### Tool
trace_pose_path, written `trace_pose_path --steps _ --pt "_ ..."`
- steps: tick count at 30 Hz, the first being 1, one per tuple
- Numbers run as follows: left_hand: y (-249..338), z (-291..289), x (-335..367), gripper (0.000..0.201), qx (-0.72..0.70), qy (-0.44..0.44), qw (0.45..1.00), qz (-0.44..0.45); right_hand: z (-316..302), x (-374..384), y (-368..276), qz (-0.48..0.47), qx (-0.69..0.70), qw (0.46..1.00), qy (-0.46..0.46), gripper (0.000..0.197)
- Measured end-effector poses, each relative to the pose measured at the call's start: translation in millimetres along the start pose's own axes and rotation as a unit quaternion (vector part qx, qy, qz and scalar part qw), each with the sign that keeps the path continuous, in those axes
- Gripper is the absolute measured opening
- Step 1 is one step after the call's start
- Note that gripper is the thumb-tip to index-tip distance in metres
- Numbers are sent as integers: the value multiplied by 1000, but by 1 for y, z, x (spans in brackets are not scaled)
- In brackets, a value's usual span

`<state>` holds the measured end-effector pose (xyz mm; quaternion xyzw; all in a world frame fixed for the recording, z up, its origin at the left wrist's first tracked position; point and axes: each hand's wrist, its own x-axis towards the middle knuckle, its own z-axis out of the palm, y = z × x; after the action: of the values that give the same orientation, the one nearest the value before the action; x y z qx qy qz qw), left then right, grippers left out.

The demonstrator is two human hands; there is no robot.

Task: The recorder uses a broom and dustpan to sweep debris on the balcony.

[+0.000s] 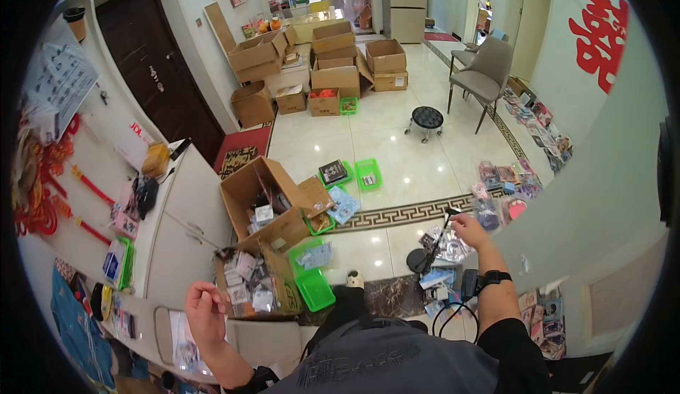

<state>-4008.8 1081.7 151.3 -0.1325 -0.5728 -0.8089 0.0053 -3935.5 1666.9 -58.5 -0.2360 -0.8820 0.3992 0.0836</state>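
My right hand (470, 231) is closed around the upper end of a thin black stand (440, 237), out to the right. The stand leans, with a round black base (418, 260) at its lower end; whether that base touches the floor I cannot tell. My left hand (205, 314) is raised at the lower left, fingers curled in, and nothing shows in it. Just right of that hand is an open cardboard box (282, 270) full of small packets. Silvery and blue packets (439, 278) lie on the floor below my right hand.
A larger open carton (280, 230) stands ahead-left, beside green trays (315, 290). A black wheeled stool (427, 118) and grey chair (484, 75) are farther off. Many cartons (336, 75) stack at the back. A white cabinet (185, 231) runs along the left; flat packages (544, 320) line the right wall.
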Motion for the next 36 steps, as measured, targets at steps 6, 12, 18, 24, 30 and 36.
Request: trace_pose_path --steps 6,12,18,24,30,36 --pt "-53 47 206 19 -69 -15 997 24 -29 78 46 87 -58 989 101 27" --pt "-115 145 382 16 -90 -138 985 -49 -23 -47 160 447 -226 857 -119 39" --pt "-213 255 529 14 -67 -183 977 -88 -12 -10 169 596 -112 780 -153 39" --pt "-262 363 662 12 -76 -158 980 -90 -96 242 191 470 -202 815 -273 42" --pt "-305 410 758 14 -49 -106 991 -66 -182 648 234 282 -118 932 196 30" --pt "-384 438 902 13 -72 -44 996 -29 -190 960 173 117 26 992 33 28"
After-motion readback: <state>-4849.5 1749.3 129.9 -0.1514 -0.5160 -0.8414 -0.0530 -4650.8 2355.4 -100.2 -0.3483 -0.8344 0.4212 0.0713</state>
